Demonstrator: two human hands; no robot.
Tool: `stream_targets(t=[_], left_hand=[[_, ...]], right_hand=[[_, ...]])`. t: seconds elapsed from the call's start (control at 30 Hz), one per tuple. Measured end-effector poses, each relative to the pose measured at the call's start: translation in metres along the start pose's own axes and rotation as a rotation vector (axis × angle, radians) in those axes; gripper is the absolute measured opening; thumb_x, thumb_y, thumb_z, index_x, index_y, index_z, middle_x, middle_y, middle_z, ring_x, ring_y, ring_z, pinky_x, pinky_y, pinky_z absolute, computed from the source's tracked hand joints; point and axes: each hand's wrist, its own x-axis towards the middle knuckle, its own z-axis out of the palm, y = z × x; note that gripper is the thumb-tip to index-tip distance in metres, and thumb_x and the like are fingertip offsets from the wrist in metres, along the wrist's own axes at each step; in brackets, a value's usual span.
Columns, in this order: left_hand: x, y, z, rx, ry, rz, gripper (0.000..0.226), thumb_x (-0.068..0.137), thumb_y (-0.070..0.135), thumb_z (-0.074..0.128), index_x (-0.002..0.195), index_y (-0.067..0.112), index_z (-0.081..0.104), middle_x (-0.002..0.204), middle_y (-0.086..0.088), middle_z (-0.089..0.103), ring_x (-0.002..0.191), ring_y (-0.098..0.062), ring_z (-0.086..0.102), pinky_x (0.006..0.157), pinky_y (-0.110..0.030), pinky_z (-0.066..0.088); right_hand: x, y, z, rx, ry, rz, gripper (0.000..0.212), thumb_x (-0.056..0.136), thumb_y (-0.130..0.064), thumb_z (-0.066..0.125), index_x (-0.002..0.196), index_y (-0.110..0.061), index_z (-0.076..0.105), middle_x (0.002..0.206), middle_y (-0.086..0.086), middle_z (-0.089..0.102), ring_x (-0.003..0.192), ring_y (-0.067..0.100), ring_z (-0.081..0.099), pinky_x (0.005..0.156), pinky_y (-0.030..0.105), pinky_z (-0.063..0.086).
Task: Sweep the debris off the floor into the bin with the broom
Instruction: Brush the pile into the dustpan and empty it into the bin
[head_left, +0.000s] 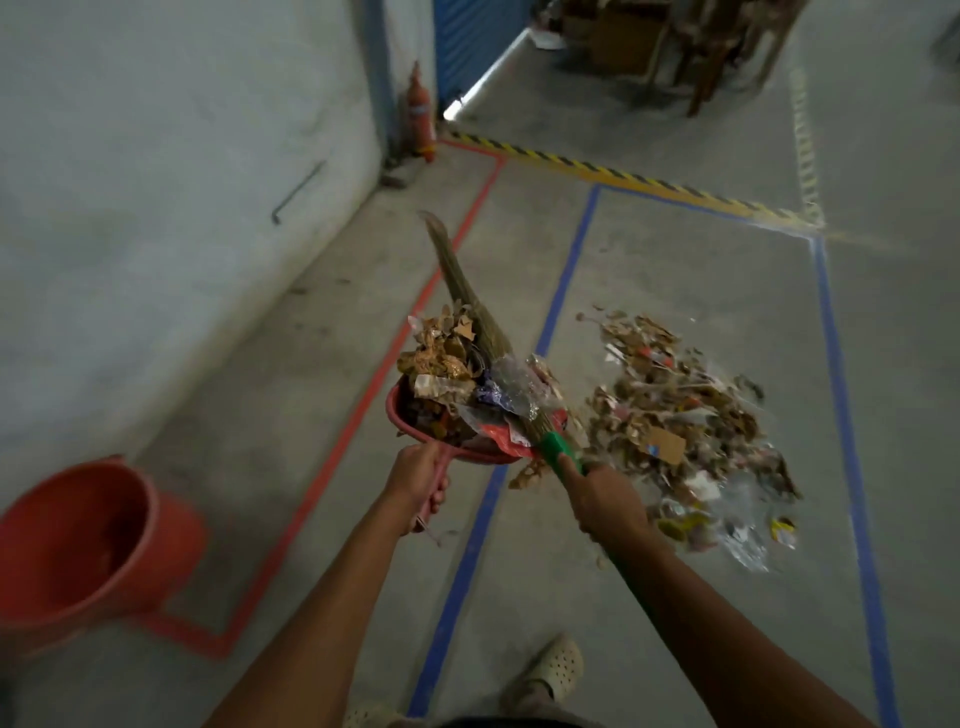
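The left hand (418, 480) grips the dustpan (402, 415) by its handle, fingers (438, 496) curled round it. The pan is heaped with debris (441, 364). The right hand (605, 501) is clamped on the broom (467, 306), whose bristles lie across the heap. The bin (78, 545) stands on the floor (675, 270) to the left, apart from the pan. A pile (675, 415) lies to the right.

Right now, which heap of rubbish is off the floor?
The heap in the red dustpan, under the broom; the other heap lies on the floor.

Dim, blurry view, edges seemingly fisheye-bent.
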Motion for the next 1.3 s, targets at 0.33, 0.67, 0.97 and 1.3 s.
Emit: stream_targets(t=[0.33,0.67,0.97,1.3], left_hand=[[-0.049,-0.049,-0.232,-0.147,0.233,-0.015,0.031,0.101,0.029,0.039,0.087,0.008,0.056,0.057,-0.007,0.045,0.039,-0.016,0.035,0.043,-0.023,0.026],[-0.102,-0.104,-0.401,-0.373,0.502,-0.086,0.032,0.101,0.032,0.036,0.087,0.009,0.053,0.053,-0.005,0.046,0.038,-0.015,0.035,0.046,-0.022,0.026],[-0.092,-0.127,-0.497,-0.589,0.699,-0.148,0.032,0.101,0.022,0.038,0.074,0.010,0.050,0.048,-0.005,0.045,0.031,-0.012,0.036,0.036,-0.017,0.026],[-0.016,-0.123,-0.584,-0.701,0.808,-0.322,0.031,0.095,0.030,0.048,0.068,0.016,0.046,0.057,-0.005,0.040,0.038,-0.015,0.031,0.042,-0.018,0.020]], right_hand=[[-0.068,-0.165,0.140,-0.185,-0.132,-0.262,0.061,0.100,-0.060,0.034,0.079,-0.010,0.062,0.064,0.006,0.067,0.049,0.017,0.065,0.047,0.027,0.053],[-0.120,-0.303,0.263,-0.310,-0.297,-0.485,0.057,0.098,-0.060,0.038,0.083,-0.010,0.062,0.069,0.009,0.069,0.056,0.023,0.069,0.053,0.034,0.060],[-0.108,-0.411,0.350,-0.438,-0.451,-0.661,0.059,0.098,-0.061,0.038,0.080,-0.010,0.061,0.072,0.009,0.068,0.052,0.018,0.065,0.053,0.031,0.057],[-0.040,-0.544,0.449,-0.627,-0.570,-0.741,0.056,0.095,-0.068,0.033,0.083,-0.019,0.059,0.079,0.005,0.067,0.069,0.020,0.067,0.069,0.037,0.060]])
